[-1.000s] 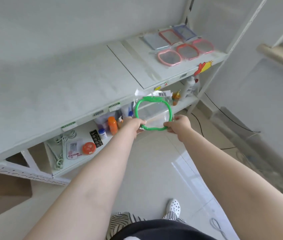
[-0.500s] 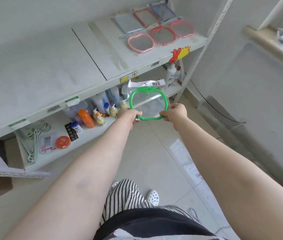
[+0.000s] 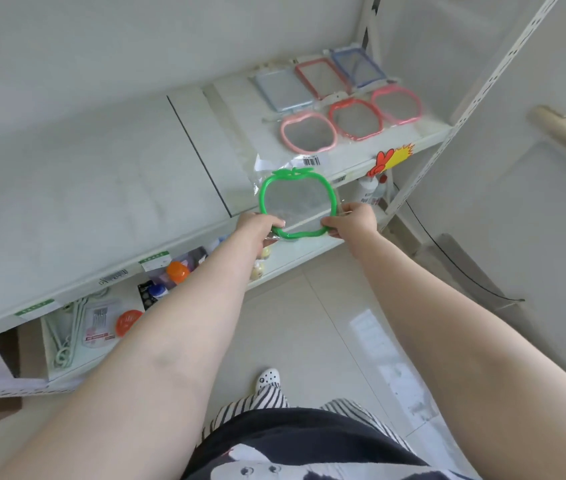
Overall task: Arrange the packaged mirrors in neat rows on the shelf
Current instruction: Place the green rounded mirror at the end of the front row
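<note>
Up toward the white metal shelf (image 3: pixel 205 140) front edge is coming the green apple-shaped mirror in its clear bag (image 3: pixel 297 202); left hand (image 3: pixel 257 228) and right hand (image 3: pixel 352 220) are pinching its bottom corners. It looks light, stiff, breakable, and the bag slippery.

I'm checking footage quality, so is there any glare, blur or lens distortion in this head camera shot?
Head view: wide-angle bending bows the shelf edge and upright; daylight glares off the floor tiles; the green mirror stays fairly sharp in the left hand and right hand.

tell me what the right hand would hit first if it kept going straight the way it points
Probably the pink apple-shaped mirror, nearest in the front row on the shelf; the right hand grips the green mirror. Depth is unclear.
</note>
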`<state>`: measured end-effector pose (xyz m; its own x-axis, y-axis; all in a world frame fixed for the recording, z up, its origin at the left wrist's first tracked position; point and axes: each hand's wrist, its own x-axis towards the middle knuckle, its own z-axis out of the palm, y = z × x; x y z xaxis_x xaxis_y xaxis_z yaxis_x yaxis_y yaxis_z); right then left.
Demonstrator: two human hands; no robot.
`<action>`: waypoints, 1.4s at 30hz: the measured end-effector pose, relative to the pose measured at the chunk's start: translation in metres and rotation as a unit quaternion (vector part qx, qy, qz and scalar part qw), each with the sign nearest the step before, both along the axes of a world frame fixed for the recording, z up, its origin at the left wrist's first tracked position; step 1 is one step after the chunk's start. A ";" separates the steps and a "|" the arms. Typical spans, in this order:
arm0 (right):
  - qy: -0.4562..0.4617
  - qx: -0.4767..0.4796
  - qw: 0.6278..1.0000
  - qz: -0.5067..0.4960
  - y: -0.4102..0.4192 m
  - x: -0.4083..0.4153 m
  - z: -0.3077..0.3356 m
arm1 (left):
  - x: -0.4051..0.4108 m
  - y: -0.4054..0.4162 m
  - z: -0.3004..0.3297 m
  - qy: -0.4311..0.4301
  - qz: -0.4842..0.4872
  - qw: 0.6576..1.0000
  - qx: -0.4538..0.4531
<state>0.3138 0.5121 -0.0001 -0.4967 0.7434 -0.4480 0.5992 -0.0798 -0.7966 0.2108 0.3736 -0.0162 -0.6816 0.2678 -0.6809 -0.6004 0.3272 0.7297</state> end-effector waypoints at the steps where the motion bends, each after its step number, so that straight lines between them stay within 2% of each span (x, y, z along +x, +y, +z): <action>1: 0.002 0.004 1.000 0.002 0.003 -0.010 0.001 | -0.009 0.003 0.002 0.001 0.003 1.000 -0.001; 9: -0.018 0.012 0.999 0.045 0.031 -0.079 0.006 | -0.065 0.020 0.006 0.001 0.038 0.999 0.016; 13: -0.023 0.011 0.995 0.099 0.054 -0.118 0.003 | -0.092 0.033 0.004 0.006 0.061 0.998 0.017; 20: 0.004 0.009 0.982 0.190 0.090 -0.190 -0.006 | -0.130 0.060 0.003 0.059 0.176 0.982 -0.028; 30: -0.026 -0.006 0.971 0.239 0.106 -0.225 -0.035 | -0.153 0.076 -0.026 0.066 0.251 0.960 -0.100; 36: -0.039 0.009 0.969 0.246 0.112 -0.234 -0.045 | -0.164 0.078 -0.040 0.069 0.238 0.962 -0.115; 39: -0.050 0.043 0.962 0.264 0.114 -0.233 -0.048 | -0.165 0.080 -0.045 0.081 0.208 0.960 -0.170; 42: -0.090 0.162 0.931 0.314 0.119 -0.230 -0.046 | -0.164 0.082 -0.048 0.093 0.170 0.950 -0.247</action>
<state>0.0836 0.6307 -0.0459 -0.8177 0.4417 -0.3691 0.5727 0.5590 -0.5997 0.0471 0.4551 -0.0639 -0.7921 -0.3090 -0.5264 -0.6085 0.4674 0.6414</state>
